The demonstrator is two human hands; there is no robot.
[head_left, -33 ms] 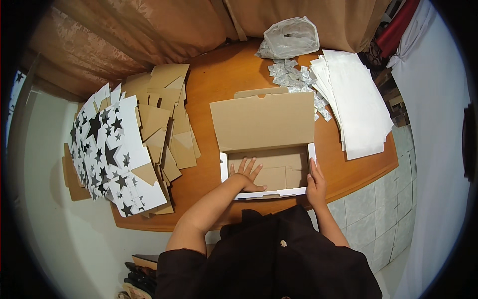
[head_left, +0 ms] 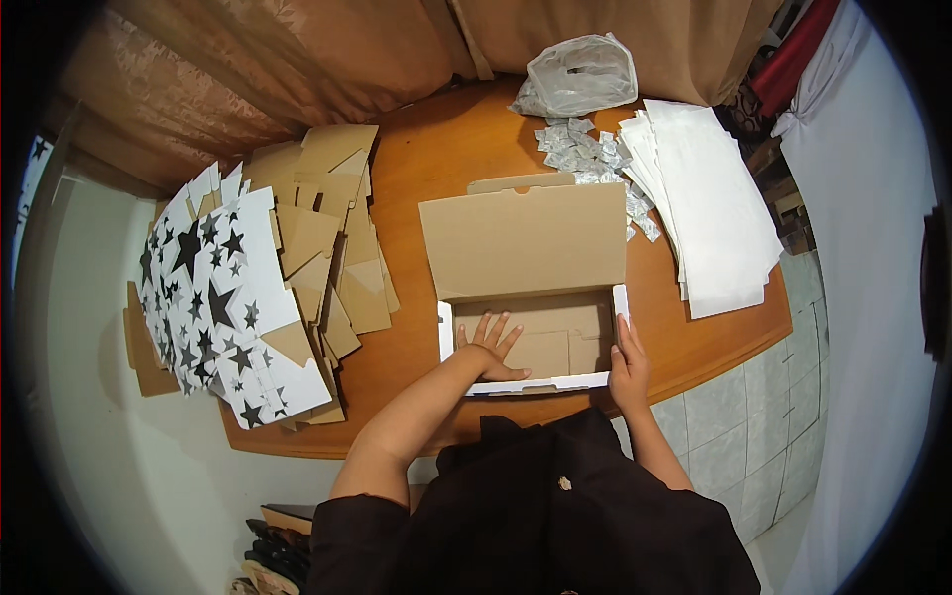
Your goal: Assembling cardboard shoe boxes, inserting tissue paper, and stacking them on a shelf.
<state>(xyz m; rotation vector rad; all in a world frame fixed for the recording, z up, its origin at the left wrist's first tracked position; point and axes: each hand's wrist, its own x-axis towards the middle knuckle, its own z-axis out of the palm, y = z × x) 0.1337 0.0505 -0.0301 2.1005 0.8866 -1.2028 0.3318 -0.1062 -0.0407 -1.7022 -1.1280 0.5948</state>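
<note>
We see nothing clearly moved since the earlier frame. On the table sits our open box; inside it our left hand spreads wide, holding nothing, while our right hand, half curled, touches the box's right end, grip unclear.

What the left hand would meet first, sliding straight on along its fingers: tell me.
The left hand would most likely meet the back inner wall of the open box, below the raised lid; depth is unclear, so the fingertips may already touch it.
</note>
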